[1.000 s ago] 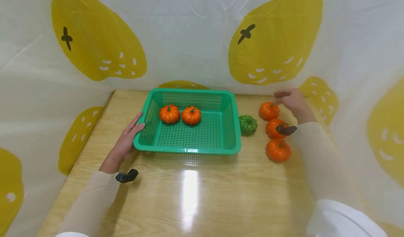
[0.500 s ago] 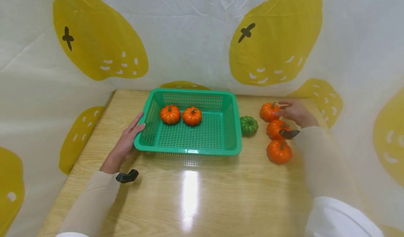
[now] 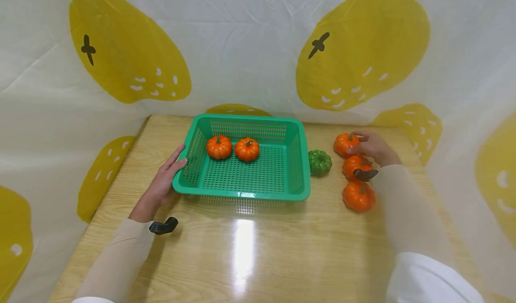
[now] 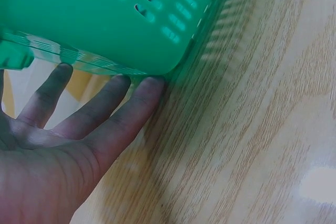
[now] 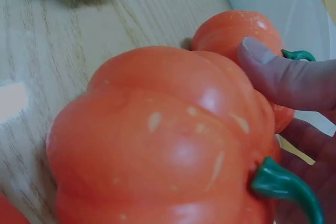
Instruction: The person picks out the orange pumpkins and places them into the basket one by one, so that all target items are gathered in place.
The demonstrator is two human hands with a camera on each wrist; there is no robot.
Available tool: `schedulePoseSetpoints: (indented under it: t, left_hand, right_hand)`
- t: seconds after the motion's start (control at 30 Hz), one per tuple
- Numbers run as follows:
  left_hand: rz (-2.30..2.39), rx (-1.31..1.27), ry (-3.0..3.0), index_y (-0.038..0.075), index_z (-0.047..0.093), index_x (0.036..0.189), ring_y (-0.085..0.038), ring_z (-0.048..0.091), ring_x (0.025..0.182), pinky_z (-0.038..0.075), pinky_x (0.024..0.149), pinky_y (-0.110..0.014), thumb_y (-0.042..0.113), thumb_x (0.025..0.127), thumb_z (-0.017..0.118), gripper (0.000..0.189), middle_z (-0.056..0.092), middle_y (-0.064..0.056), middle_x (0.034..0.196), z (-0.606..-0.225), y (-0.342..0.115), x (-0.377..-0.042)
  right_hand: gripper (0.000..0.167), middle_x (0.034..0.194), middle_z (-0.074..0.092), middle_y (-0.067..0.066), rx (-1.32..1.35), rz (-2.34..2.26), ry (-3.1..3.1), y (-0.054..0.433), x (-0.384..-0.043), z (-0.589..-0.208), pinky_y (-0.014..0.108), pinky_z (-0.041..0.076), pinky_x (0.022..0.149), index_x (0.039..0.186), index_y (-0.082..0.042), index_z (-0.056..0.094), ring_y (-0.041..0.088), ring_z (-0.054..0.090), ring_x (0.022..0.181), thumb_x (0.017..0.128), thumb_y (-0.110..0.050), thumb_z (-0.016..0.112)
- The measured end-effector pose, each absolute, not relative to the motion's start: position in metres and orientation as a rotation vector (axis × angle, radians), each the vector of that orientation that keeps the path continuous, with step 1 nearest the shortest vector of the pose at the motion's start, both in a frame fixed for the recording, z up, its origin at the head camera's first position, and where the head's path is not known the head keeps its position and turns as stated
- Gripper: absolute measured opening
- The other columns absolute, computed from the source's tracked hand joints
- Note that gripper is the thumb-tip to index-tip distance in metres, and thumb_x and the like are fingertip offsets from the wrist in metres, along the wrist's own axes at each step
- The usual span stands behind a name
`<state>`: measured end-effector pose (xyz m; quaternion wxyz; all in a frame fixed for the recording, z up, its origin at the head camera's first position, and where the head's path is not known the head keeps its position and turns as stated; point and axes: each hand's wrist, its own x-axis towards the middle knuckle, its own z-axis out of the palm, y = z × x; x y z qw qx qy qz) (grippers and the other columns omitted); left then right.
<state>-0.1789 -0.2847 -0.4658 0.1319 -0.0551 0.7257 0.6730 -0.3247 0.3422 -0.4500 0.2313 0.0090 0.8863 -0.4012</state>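
Observation:
A green plastic basket (image 3: 242, 195) stands on the wooden table with two small orange pumpkins, a left one (image 3: 219, 147) and a right one (image 3: 247, 149), inside. My left hand (image 3: 163, 177) holds its left side, thumb at the rim; in the left wrist view the fingers (image 4: 128, 116) reach against the outer wall. Right of the basket, three orange pumpkins form a row. My right hand (image 3: 375, 148) grips the farthest pumpkin (image 3: 343, 145), thumb on its near side, other fingers partly hidden behind. The middle pumpkin (image 5: 157, 129) looms large in the right wrist view.
A green pumpkin (image 3: 320, 162) sits close against the basket's right side. The nearest orange pumpkin (image 3: 359, 197) lies below my right forearm. A white sheet with yellow lemon-like prints (image 3: 242, 61) hangs behind and beside the table (image 3: 201, 249).
My right hand comes down from above the farthest pumpkin, and its thumb and fingers close around it. My left hand stays at the basket. The head view shifts slightly.

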Motion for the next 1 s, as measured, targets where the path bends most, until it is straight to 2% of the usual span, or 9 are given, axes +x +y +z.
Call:
schedulePoseSetpoints:
  t: [0.23,0.47,0.7,1.0]
  left_hand:
    - [1.958,-0.164,2.107,0.051,0.017,0.164,-0.027,0.033,0.148,0.051,0.093,-0.016,0.049,0.11,0.045,0.06,0.008,-0.002,0.178,-0.467,-0.284,-0.179]
    - [1.969,-0.165,2.089,0.053,0.018,0.163,-0.029,0.032,0.15,0.052,0.093,-0.016,0.049,0.11,0.046,0.059,0.007,-0.002,0.178,-0.469,-0.283,-0.18]
    - [1.971,-0.167,2.09,0.053,0.016,0.163,-0.033,0.027,0.154,0.052,0.092,-0.016,0.049,0.11,0.045,0.06,0.005,-0.003,0.178,-0.469,-0.284,-0.18]
    - [1.967,-0.177,2.088,0.054,0.018,0.162,-0.029,0.033,0.15,0.052,0.093,-0.016,0.05,0.11,0.046,0.06,0.008,-0.003,0.178,-0.47,-0.284,-0.181]
  right_hand:
    - [0.083,0.165,0.032,0.031,0.05,-1.154,2.497,0.342,-0.327,-0.451,0.064,0.032,0.12,0.164,-0.003,0.03,0.05,0.036,0.146,0.096,-0.023,0.073]
    - [0.076,0.155,0.046,0.034,-0.046,-1.131,2.616,0.34,-0.333,-0.449,0.06,0.038,0.114,0.158,0.002,0.041,0.048,0.047,0.138,0.092,-0.014,0.075]
    - [0.082,0.155,0.044,0.034,-0.064,-1.091,2.633,0.339,-0.338,-0.441,0.063,0.032,0.12,0.158,0.001,0.039,0.051,0.036,0.148,0.09,-0.017,0.081]
    - [0.082,0.161,0.038,0.031,-0.126,-1.083,2.575,0.333,-0.339,-0.425,0.062,0.031,0.122,0.16,0.001,0.037,0.048,0.034,0.152,0.092,-0.016,0.08]
